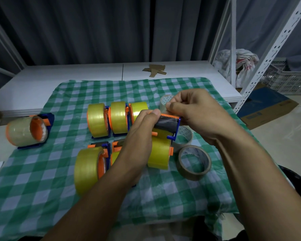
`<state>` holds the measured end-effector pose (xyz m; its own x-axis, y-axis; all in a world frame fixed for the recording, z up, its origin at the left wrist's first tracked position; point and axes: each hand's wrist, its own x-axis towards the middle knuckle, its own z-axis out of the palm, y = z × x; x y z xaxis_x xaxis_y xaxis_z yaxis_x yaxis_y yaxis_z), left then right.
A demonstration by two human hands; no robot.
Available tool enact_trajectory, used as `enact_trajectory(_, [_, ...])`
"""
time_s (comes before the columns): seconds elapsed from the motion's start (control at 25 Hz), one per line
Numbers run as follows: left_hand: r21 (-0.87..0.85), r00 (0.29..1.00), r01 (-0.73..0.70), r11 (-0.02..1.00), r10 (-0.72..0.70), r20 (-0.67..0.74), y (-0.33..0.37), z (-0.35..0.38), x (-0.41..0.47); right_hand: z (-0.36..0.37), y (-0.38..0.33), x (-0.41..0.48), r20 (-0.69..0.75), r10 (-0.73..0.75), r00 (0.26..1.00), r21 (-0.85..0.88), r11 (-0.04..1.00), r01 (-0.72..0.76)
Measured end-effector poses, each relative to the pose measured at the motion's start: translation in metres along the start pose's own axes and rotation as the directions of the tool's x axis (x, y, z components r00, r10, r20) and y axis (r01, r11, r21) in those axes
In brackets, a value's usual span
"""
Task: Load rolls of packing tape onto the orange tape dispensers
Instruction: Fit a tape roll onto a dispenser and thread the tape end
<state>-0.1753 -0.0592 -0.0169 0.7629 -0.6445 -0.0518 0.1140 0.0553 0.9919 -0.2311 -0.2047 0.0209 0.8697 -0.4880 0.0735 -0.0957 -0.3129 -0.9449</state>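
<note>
- Left hand (142, 131): fingers (155, 113) clenched round the held dispenser (170, 126), thumb up by its orange toothed cutter (169, 117).
- Right hand (196, 115): thumb and forefinger pinched at the cutter end of the same frame. Whether a tape end sits between them, cannot tell.
- Yellow roll (159, 153) is mounted on the held dispenser, lifted over the checked cloth (42, 188), just right of the front row.
- Room: open cloth on the near side and front left. The right side is crowded with loose rolls. A strip of white worktop (59, 80) shows beyond the cloth's far edge.
- Loaded dispensers, seven:
  - one in hand
  - back row (118, 117) of three, side by side
  - front row of two, the front-left dispenser (89, 167) in full view and its neighbour half hidden by the left forearm
  - the tipped dispenser (28, 131), on its side at the cloth's left edge
- Loose rolls, three:
  - brown roll (194, 162), lying flat near the right forearm
  - pale roll (185, 136), partly under the right hand
  - far roll (165, 101), behind the right fingers
- Around: cardboard scraps (155, 70) on the far worktop. A shelf post (268, 58) stands at the right edge, with a plastic bag (236, 63), a crate (288, 80) and a blue box (264, 105) beyond it.
</note>
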Motion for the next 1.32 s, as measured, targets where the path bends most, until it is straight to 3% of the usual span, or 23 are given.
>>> enact_trajectory(0.16, [-0.051,1.000,0.030,0.998,-0.030,-0.008,0.000,0.001,-0.001,0.001,0.004,0.002,-0.047,0.029,0.998,0.012,1.000,-0.029])
enact_trajectory(0.4, [-0.208,0.987,0.158,0.965,-0.157,0.021,0.013,-0.003,0.002,-0.005,0.004,0.003,-0.188,0.107,0.976,0.243,0.968,-0.060])
enact_trajectory(0.72, [-0.358,0.966,0.236,0.904,-0.259,-0.016,0.033,-0.011,0.005,0.007,0.015,-0.001,0.025,0.241,0.970,0.323,0.917,-0.236])
enact_trajectory(1.04, [-0.449,0.903,0.357,0.819,-0.425,-0.058,0.037,-0.013,0.007,0.008,0.024,-0.008,0.067,0.222,0.973,0.305,0.924,-0.232])
enact_trajectory(1.32, [-0.531,0.890,0.362,0.766,-0.454,-0.049,0.036,-0.006,0.008,0.007,0.032,-0.011,0.109,0.213,0.971,0.245,0.941,-0.234])
